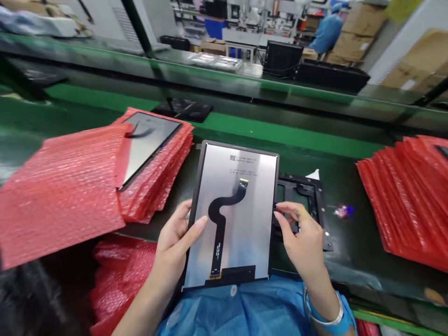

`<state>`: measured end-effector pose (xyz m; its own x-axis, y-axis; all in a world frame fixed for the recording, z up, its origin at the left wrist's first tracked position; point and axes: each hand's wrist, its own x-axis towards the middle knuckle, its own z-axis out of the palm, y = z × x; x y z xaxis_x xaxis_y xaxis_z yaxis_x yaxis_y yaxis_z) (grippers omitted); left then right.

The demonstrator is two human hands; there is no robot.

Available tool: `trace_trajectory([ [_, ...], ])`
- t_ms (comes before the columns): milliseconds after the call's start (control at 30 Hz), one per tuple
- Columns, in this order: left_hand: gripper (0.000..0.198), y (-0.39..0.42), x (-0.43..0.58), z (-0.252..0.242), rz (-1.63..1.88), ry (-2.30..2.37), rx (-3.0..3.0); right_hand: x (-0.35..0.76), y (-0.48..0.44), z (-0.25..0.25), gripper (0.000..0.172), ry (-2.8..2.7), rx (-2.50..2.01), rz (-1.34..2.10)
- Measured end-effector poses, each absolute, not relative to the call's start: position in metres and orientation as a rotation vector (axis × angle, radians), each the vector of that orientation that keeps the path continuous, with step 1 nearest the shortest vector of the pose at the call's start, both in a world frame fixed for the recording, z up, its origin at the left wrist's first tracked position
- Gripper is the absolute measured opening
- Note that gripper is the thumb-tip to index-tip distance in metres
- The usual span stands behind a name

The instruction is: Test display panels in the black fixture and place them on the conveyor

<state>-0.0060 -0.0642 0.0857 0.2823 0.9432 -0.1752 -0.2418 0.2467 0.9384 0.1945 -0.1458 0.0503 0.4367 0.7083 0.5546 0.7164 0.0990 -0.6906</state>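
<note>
A tablet display panel [252, 224] is tilted in front of me, its silvery back towards me. A black flex cable [220, 228] curves up over that back, and small print with a square code sits near the top. My left hand [178, 233] grips the panel's left edge, thumb on the back and fingers behind. At the right edge, my right hand [301, 228] pinches with thumb and forefinger; a tiny blue-purple bit shows at the fingertips, too small to name. Behind the panel and right hand, a black frame-like fixture [325, 224] lies on the dark green bench.
At left, another display panel [150, 144] lies on a stack of red bubble-wrap bags [168, 177], partly in a bag [70, 186]. More red bags [406, 200] are piled at right. A small shiny purple scrap [345, 211] lies between. A person in blue [327, 30] is far back.
</note>
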Motion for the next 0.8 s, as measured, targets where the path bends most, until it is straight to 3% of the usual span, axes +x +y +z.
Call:
trace_trajectory([
  [267,0.038,-0.067,0.022,0.098,0.904,0.977,1.018,0.218,-0.152,0.052,0.011,-1.142,-1.843,0.313],
  [433,0.041,-0.052,0.033,0.091,0.903,1.008,1.002,0.238,-0.157,0.045,0.015,-1.035,-1.73,0.461],
  [567,0.045,-0.033,0.032,0.094,1.057,1.022,0.935,0.298,-0.179,0.035,0.03,-0.792,-2.001,0.291],
  [800,0.048,-0.021,0.033,0.1,0.981,0.981,0.8,0.372,-0.199,0.023,0.024,-0.643,-2.403,0.044],
])
